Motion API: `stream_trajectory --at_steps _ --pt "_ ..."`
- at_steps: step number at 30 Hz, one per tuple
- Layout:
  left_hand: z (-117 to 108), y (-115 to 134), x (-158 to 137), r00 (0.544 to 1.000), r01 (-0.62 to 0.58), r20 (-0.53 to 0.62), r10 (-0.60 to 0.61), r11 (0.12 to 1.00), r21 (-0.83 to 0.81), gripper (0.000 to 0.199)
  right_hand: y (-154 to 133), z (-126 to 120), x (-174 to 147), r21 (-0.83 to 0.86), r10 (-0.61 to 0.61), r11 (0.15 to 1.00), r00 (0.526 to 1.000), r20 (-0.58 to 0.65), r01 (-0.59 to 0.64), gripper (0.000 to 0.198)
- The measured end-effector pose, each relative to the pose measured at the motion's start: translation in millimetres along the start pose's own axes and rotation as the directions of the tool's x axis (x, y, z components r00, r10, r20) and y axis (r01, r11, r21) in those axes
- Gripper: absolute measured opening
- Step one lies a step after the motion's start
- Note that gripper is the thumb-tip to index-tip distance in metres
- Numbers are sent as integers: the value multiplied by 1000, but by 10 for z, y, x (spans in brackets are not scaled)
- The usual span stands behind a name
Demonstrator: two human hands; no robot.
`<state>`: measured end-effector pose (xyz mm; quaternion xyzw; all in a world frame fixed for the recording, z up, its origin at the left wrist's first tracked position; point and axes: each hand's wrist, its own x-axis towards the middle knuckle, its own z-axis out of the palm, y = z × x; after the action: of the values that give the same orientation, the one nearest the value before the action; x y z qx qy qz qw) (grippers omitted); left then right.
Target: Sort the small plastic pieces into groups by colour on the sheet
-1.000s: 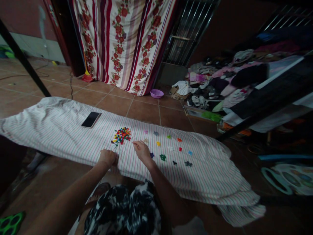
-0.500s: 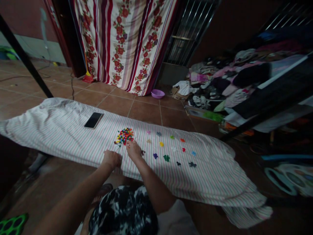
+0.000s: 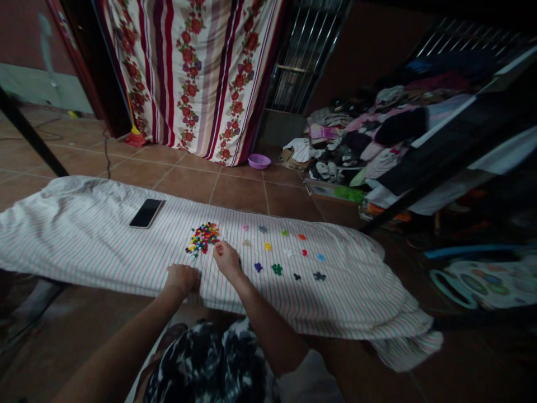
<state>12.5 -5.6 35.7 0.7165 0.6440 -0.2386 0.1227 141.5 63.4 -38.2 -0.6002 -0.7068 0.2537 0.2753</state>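
A heap of small multicoloured beads [image 3: 204, 236] lies on a striped cloth [image 3: 138, 260]. My right hand [image 3: 227, 260] is at the heap's lower right edge, thumb and fingers pinched together; whatever they hold is too small to make out. Lower left of it, my left hand [image 3: 183, 276] rests curled on the cloth near its front edge, its inner side hidden. Small single-colour groups spread to the right, among them purple beads [image 3: 258, 267], green beads [image 3: 277, 269], yellow beads [image 3: 267, 246], red beads [image 3: 304, 253] and dark grey beads [image 3: 319, 276].
A phone [image 3: 146, 213] lies on the cloth left of the heap. Beyond the cloth, a purple basin [image 3: 259, 162] stands on the tiled floor by a hanging floral curtain [image 3: 210, 73]. A pile of clothes [image 3: 361, 131] fills the right background.
The camera view has shifted, moving the scene leftward. Relative to the heap, my right hand has drawn slightly right and now hides the brown beads. My left hand stays curled on the cloth.
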Motion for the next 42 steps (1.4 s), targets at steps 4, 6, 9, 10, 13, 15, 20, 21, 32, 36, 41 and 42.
stream_trajectory --at_steps 4,6,9,10,13,15,20,21,32,36,41,42 --pt "22 -9 15 1000 -7 1 7 1000 3 37 164 -251 29 23 5 1000 997 -83 -3 12" --pt "39 -18 21 1000 -12 -6 12 1000 2 36 303 -405 73 0 27 1000 990 -139 -27 14" --pt "58 -27 25 1000 -14 -16 14 1000 1 37 550 -623 155 -60 64 995 983 -171 -75 14" --pt "60 -28 24 1000 -12 -18 12 1000 0 37 629 -682 182 -90 70 992 983 -167 -86 14" --pt "58 -28 19 1000 -1 -20 1 1000 -4 35 809 -795 246 -215 86 970 985 -152 -118 14" --pt "53 -27 13 1000 -2 -18 2 1000 -6 35 874 -809 277 -301 96 944 986 -138 -134 16" --pt "47 -21 7 1000 -8 -13 8 1000 0 36 927 -726 332 -356 70 929 994 -88 -97 19" --pt "47 -19 8 1000 -5 -12 5 1000 3 36 933 -708 339 -347 54 934 995 -83 -79 20" --pt "21 -21 -18 1000 4 -4 -4 1000 3 37 969 -664 337 -283 28 957 994 -110 -58 32" --pt "12 -14 -16 1000 13 0 -13 1000 1 37 990 -652 340 -264 27 963 990 -136 -62 35" --pt "-8 -16 -27 1000 23 9 -23 1000 -4 38 1020 -650 332 -249 49 965 989 -138 -83 30" --pt "-11 -18 -29 1000 27 12 -26 1000 -8 37 1021 -651 331 -242 51 967 989 -137 -84 30"
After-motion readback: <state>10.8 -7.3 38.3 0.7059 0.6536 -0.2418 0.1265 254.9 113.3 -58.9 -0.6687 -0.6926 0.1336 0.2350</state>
